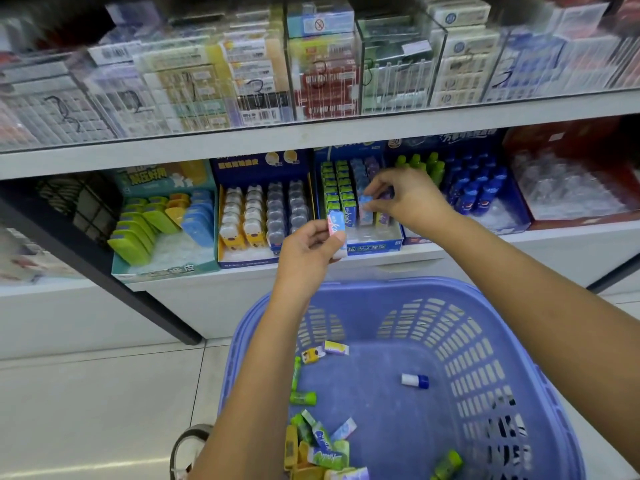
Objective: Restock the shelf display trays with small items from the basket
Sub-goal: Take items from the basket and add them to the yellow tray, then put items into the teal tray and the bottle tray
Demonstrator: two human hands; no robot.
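A purple plastic basket [512, 358] stands on the floor below the shelf, with several small packets [322, 441] lying in its near left corner. My left hand [306, 252] is raised in front of the shelf, shut on a small pink and blue eraser packet [336, 230]. Further in, my right hand [408, 199] pinches a light blue packet [365, 202] at the blue display tray [374, 245], among rows of green, blue and purple packets.
Neighbouring trays hold yellow and grey animal erasers [263, 216], green and blue flat erasers [156, 220], and small bottles [474, 188]. A glass-fronted upper shelf [311, 133] overhangs. A blue-capped item [415, 380] lies alone in the basket. Tiled floor [104, 393] lies to the left.
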